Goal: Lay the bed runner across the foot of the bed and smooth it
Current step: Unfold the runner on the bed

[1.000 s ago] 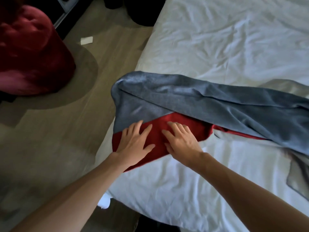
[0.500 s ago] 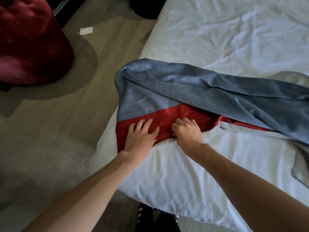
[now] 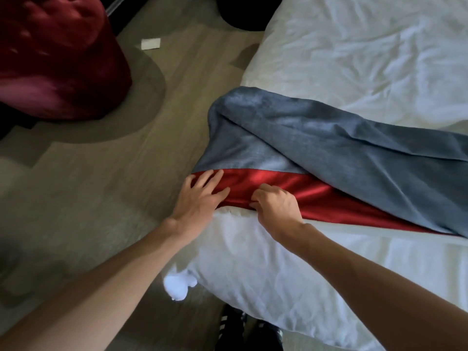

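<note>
The bed runner point(image 3: 316, 145), grey-blue with a shiny red band along its near edge, lies crumpled and folded over itself across the corner of the white bed point(image 3: 354, 59). My left hand point(image 3: 198, 198) lies flat with spread fingers on the red band at the runner's left end, by the bed's edge. My right hand point(image 3: 276, 209) has its fingers curled and pinches the red band's near edge, just right of the left hand. The runner's far right end runs out of view.
A dark red upholstered seat point(image 3: 58, 59) stands on the wood floor at upper left, with a small white paper point(image 3: 150, 43) beyond it. A dark object point(image 3: 243, 13) sits at the bed's far side. A white sock and dark shoes point(image 3: 243, 328) lie below the bed corner.
Both hands slid toward the near edge of the red band. The right hand went from flat to curled, pinching the edge. More grey cloth shows flattened above the band.
</note>
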Tool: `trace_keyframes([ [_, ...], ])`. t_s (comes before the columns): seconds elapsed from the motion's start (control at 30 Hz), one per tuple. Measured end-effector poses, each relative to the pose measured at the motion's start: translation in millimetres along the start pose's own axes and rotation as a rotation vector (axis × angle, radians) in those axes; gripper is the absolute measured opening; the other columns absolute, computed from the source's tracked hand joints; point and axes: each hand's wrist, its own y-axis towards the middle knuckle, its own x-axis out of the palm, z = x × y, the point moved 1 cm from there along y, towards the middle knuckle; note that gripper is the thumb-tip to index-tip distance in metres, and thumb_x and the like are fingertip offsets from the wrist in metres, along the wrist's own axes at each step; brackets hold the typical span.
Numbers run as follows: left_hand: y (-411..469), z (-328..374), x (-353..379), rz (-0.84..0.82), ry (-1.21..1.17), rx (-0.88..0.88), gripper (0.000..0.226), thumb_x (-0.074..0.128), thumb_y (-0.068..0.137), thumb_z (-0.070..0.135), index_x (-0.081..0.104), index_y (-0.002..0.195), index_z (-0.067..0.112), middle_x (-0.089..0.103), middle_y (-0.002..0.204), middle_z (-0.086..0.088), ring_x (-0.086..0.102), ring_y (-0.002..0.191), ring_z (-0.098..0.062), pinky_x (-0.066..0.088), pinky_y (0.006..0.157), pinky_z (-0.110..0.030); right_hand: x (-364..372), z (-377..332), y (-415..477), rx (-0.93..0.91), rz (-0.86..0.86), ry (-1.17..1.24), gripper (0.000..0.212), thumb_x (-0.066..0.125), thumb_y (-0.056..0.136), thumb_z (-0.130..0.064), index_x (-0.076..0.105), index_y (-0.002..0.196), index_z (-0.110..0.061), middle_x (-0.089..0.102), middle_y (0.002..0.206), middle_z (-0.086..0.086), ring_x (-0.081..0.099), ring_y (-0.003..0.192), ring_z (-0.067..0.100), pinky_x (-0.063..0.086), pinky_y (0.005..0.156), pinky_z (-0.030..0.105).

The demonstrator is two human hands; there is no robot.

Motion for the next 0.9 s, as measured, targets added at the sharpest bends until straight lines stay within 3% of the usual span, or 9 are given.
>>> trace_keyframes([
  [0.1, -7.1, -24.2, -3.0, 0.043, 0.013, -0.012, 0.053, 0.085, 0.053, 0.007, 0.072, 0.103, 0.02, 0.056, 0.13, -0.019, 0.055, 0.117, -0.035, 0.047, 0.08, -0.049, 1.5, -25.3, 8.6, -0.03, -0.018, 0.042, 0.015, 0.06, 0.089, -0.019, 0.07, 0.083, -0.01, 0.063, 0.082, 0.004, 0.06, 0.075, 0.029, 0.046, 0.061, 0.034],
  [0.23, -19.0, -54.9, -5.4, 0.022, -0.016, -0.099, 0.052, 0.078, 0.064, 0.003, 0.068, 0.113, 0.015, 0.045, 0.14, -0.023, 0.044, 0.128, -0.039, 0.04, 0.091, -0.055, 5.7, -58.1, 24.0, -0.059, -0.029, 0.085, 0.02, 0.057, 0.091, -0.023, 0.07, 0.088, -0.009, 0.064, 0.089, 0.005, 0.06, 0.077, 0.03, 0.048, 0.065, 0.037],
  [0.33, -24.0, -73.6, -6.3, 0.009, -0.024, -0.153, 0.055, 0.079, 0.062, 0.001, 0.067, 0.115, 0.014, 0.047, 0.138, -0.024, 0.046, 0.126, -0.04, 0.042, 0.089, -0.056, 11.3, -77.2, 34.4, -0.061, -0.04, 0.082, 0.019, 0.055, 0.093, -0.023, 0.069, 0.091, -0.011, 0.063, 0.092, 0.005, 0.06, 0.079, 0.03, 0.046, 0.064, 0.035],
  [0.47, -28.5, -74.8, 4.6, -0.057, -0.05, -0.101, 0.061, 0.076, 0.065, -0.002, 0.063, 0.122, 0.016, 0.047, 0.138, -0.021, 0.047, 0.126, -0.036, 0.044, 0.086, -0.05, 18.1, -76.7, 32.3, -0.047, -0.108, 0.034, 0.018, 0.052, 0.095, -0.023, 0.067, 0.1, -0.013, 0.059, 0.1, 0.003, 0.057, 0.093, 0.026, 0.043, 0.069, 0.034],
  [0.57, -23.2, -67.3, 10.5, -0.039, -0.083, -0.058, 0.052, 0.078, 0.069, 0.009, 0.064, 0.119, 0.016, 0.055, 0.132, -0.018, 0.055, 0.117, -0.032, 0.049, 0.079, -0.045, 16.9, -69.4, 27.8, -0.09, -0.133, 0.029, 0.026, 0.053, 0.094, -0.032, 0.066, 0.107, -0.014, 0.06, 0.105, 0.004, 0.054, 0.1, 0.024, 0.046, 0.079, 0.036],
  [0.63, -17.7, -59.8, 10.8, 0.011, -0.113, -0.049, 0.036, 0.064, 0.082, 0.02, 0.065, 0.118, 0.017, 0.059, 0.128, -0.015, 0.058, 0.112, -0.03, 0.05, 0.077, -0.043, 14.0, -66.1, 28.1, -0.117, -0.094, 0.036, 0.026, 0.058, 0.091, -0.032, 0.068, 0.103, -0.012, 0.062, 0.099, 0.006, 0.055, 0.094, 0.026, 0.049, 0.078, 0.039],
  [0.73, -11.8, -48.6, 7.2, 0.055, -0.173, -0.058, 0.045, 0.034, 0.088, 0.032, 0.064, 0.119, 0.018, 0.06, 0.126, -0.011, 0.059, 0.111, -0.026, 0.05, 0.079, -0.04, 9.6, -55.8, 31.4, -0.111, 0.012, -0.032, 0.016, 0.068, 0.082, -0.026, 0.071, 0.087, -0.011, 0.065, 0.083, 0.007, 0.06, 0.078, 0.028, 0.052, 0.07, 0.039],
  [0.9, 8.6, -31.0, -0.2, 0.132, -0.276, -0.044, 0.045, 0.036, 0.086, 0.032, 0.066, 0.115, 0.015, 0.063, 0.121, -0.013, 0.062, 0.106, -0.029, 0.05, 0.081, -0.041, -7.0, -33.5, 36.1, -0.096, 0.087, -0.134, 0.015, 0.072, 0.075, -0.021, 0.071, 0.086, -0.01, 0.066, 0.082, 0.006, 0.061, 0.076, 0.028, 0.05, 0.066, 0.037],
])
